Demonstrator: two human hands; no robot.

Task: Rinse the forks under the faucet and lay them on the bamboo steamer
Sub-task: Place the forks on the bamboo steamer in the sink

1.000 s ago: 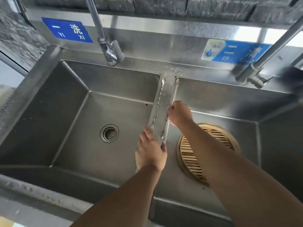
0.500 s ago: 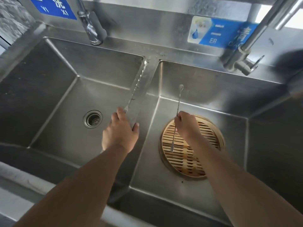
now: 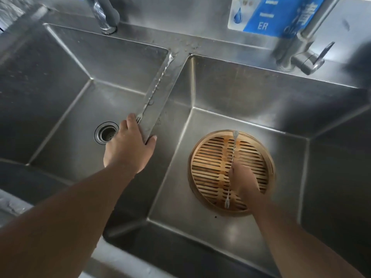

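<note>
Right hand (image 3: 244, 182) pinches a thin steel fork (image 3: 231, 169) over the round slatted bamboo steamer (image 3: 202, 157) in the right basin. Left hand (image 3: 128, 149), fingers spread, rests on the wet divider ridge (image 3: 166, 87) touching the second fork (image 3: 154, 89).

light: soft daylight, brightest top right behind the blue sign (image 3: 275, 15) | glare: pale sheen on steel below it | blur: right hand (image 3: 244, 183) smeared | edges: wide-angle bowing

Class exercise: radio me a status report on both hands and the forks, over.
Right hand lowering a fork over bamboo steamer. Left hand touching second fork on sink divider. Nothing obstructing.
</note>
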